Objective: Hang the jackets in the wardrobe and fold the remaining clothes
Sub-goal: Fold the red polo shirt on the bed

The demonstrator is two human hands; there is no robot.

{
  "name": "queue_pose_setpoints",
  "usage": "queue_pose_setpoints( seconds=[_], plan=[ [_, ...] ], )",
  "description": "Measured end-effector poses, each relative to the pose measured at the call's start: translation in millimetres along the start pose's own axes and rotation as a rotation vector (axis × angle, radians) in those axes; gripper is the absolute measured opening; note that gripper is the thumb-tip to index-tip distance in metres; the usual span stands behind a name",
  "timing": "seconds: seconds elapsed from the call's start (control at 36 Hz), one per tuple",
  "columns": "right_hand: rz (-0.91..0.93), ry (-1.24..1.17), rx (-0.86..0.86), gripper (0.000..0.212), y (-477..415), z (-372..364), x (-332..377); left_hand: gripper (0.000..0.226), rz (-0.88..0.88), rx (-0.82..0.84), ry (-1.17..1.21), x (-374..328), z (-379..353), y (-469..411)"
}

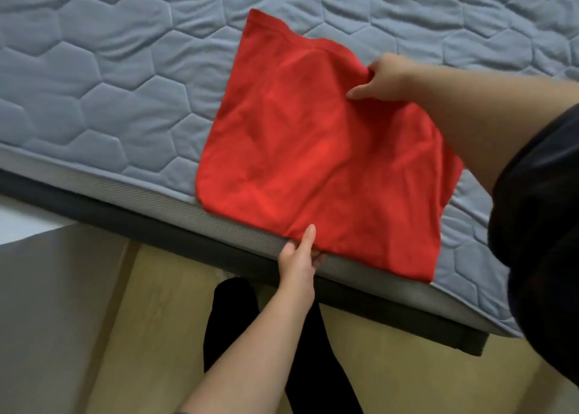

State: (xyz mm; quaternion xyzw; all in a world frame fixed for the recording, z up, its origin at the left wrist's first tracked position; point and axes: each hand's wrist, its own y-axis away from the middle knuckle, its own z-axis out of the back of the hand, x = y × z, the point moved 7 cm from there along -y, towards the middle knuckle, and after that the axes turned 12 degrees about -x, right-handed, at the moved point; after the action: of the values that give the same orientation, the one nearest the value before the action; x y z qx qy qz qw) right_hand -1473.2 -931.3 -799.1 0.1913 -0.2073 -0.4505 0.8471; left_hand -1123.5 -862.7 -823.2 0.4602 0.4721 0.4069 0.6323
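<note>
Floor (391,360): pale wood boards are showing along the bottom of the frame, with a black trouser leg (232,313) standing on them.
Left grip (299,257): reaching up from bottom centre, it is pinching the near edge of the red garment (313,150), one finger lying on top and others tucked beneath.
Red garment: it is lying folded and mostly flat, centre right, its near edge reaching the mattress (109,68) border.
Right grip (383,79): coming in from the right, it is holding a bunch of the garment's right edge.
Mattress: grey-blue and quilted, it is filling the upper frame.
</note>
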Motion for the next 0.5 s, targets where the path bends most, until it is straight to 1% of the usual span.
queue_pose_setpoints(
  seconds=[0.06, 0.11, 0.17, 0.22, 0.31, 0.36, 0.44, 0.5],
  plan=[
    [-0.026, -0.043, 0.031, 0.054, -1, 0, -3, 0.008, 0.02, 0.013, 0.018, 5, -7, 4],
    [-0.032, -0.086, 0.042, 0.05, -2, 1, -6, 0.009, 0.05, -0.009, 0.061, 6, -9, 6],
    [-0.044, -0.098, 0.047, 0.054, -1, 4, -8, 0.012, 0.082, -0.009, 0.134, 3, -12, 9],
    [-0.078, -0.075, 0.072, 0.062, 1, 7, -11, 0.017, 0.102, 0.028, 0.208, -5, -17, 13],
    [-0.134, -0.032, 0.1, 0.064, 4, 12, -14, 0.02, 0.099, 0.057, 0.231, -13, -22, 20],
    [-0.119, 0.009, 0.109, 0.058, 9, 18, -11, 0.021, 0.094, 0.089, 0.189, -16, -22, 26],
    [-0.047, 0.071, 0.131, 0.053, 19, 24, -2, 0.021, 0.09, 0.14, 0.141, -20, -19, 33],
    [0.001, 0.091, 0.107, 0.048, 23, 28, 2, 0.023, 0.084, 0.175, 0.116, -24, -17, 35]
  ],
)
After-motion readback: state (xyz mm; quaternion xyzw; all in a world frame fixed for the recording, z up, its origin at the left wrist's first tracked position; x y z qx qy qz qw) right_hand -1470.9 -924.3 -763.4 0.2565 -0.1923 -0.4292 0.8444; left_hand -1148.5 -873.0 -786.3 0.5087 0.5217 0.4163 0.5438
